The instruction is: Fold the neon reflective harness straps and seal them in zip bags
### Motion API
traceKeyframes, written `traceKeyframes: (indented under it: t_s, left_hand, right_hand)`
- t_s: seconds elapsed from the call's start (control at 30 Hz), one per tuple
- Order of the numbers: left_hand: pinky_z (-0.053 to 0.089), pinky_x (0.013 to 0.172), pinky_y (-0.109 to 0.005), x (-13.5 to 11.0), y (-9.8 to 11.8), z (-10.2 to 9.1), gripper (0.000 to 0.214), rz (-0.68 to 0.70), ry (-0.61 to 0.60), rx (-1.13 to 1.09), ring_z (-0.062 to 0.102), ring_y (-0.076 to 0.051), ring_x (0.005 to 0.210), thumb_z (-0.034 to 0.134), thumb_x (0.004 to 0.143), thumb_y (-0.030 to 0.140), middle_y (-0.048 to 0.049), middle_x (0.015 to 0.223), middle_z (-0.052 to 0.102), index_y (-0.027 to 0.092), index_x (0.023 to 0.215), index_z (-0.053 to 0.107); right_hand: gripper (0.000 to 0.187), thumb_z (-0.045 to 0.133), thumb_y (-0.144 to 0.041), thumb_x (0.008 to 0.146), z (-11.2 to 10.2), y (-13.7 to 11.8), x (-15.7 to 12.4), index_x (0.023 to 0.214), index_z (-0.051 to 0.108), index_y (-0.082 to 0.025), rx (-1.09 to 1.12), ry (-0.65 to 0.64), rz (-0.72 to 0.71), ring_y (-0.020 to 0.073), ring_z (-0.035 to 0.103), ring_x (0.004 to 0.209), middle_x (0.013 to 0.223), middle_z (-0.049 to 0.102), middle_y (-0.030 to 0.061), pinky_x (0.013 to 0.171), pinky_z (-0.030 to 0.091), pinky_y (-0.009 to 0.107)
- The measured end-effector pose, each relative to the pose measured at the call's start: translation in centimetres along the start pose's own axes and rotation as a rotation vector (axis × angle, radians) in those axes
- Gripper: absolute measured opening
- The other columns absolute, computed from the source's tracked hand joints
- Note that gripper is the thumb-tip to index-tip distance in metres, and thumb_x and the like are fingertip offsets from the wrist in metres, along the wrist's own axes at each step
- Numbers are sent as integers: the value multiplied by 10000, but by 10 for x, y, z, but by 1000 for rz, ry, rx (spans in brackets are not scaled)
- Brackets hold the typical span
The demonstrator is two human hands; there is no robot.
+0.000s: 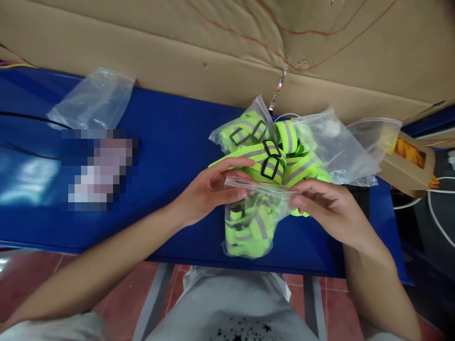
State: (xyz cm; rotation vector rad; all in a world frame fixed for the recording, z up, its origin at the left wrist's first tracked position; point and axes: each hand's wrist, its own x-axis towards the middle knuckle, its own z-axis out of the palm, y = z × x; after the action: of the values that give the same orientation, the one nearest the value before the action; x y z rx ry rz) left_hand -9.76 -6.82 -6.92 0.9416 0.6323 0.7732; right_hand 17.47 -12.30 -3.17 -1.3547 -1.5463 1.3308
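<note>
Far beyond the left hand and off to its left, a flat clear plastic bag point(95, 97) lies on the blue table point(170, 137). The left hand point(216, 187) is pinched on the left end of the rim of a zip-seal bag point(249, 229), its thumb across the near face and its index finger raised clear of the plastic. This bag, packed with neon-yellow reflective straps, is between the two hands, reaching nearer the wearer than either. For a good seal, I would keep the rim taut and level between both pinches, line up the two lips, and press steadily along the strip with no webbing caught in it. The mouth points away from the wearer; the long axis seems to run from there towards the body, with the bulk lying closer to the left hand. Loose reflective straps point(302, 173) lie just beyond the hands. The right hand point(320, 201) has thumb and fingertips clamped on the rim's right end.
</note>
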Motion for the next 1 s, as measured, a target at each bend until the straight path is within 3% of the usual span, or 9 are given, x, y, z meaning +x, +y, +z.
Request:
traceKeyframes:
  t_s: [0.1,0.2,0.33,0.5,0.63,0.9,1.0]
  left_hand:
    - [561,977,-305,-2,0,5,405,-106,44,31,736,-230,1138,842,861,411,-85,1198,793,222,1213,775]
    - [549,1029,-313,-4,0,8,303,-134,82,122,733,-234,1162,775,917,454,-83,1176,810,200,1072,834]
    - [563,1065,-352,-4,1,6,264,-105,112,156,760,-240,1116,730,956,431,-73,1103,829,199,1001,849]
    - [582,1076,-402,-7,-1,5,306,-27,105,258,759,-253,1124,629,1014,463,-53,1135,820,245,1088,831]
    - [578,1092,-416,-9,-4,6,300,82,111,334,749,-257,1144,603,1028,449,-42,1164,810,267,1101,830]
    - [610,1000,-356,-11,0,8,272,153,128,420,759,-229,1062,617,1022,436,-29,1119,818,283,1101,827]
    - [618,975,-356,-12,2,10,277,170,112,438,758,-232,1046,615,1023,431,-33,1116,819,276,1115,825]
  right_hand:
    - [173,777,-361,930,-1,1,-2,841,726,-221,-41,35,-12,86,614,645,734,698,-15,602,505,193]
    - [223,769,-368,935,-3,2,-3,794,694,-211,-113,86,-20,80,585,621,698,678,-22,580,482,186]
    - [230,738,-350,957,-6,1,-2,791,669,-206,-212,106,-26,72,561,623,699,650,-26,563,455,171]
    - [144,751,-339,942,-4,-4,0,894,708,-210,-133,68,24,71,561,580,728,655,-22,522,460,178]
    - [168,756,-323,933,-2,-2,0,847,679,-201,-75,113,0,69,532,549,719,639,-22,491,447,184]
    - [72,695,-231,953,7,-5,2,904,653,-198,-81,67,-65,82,541,566,728,615,-18,474,421,196]
    - [134,675,-204,957,12,-3,2,840,609,-203,-52,92,-108,69,497,539,694,575,-37,458,378,192]
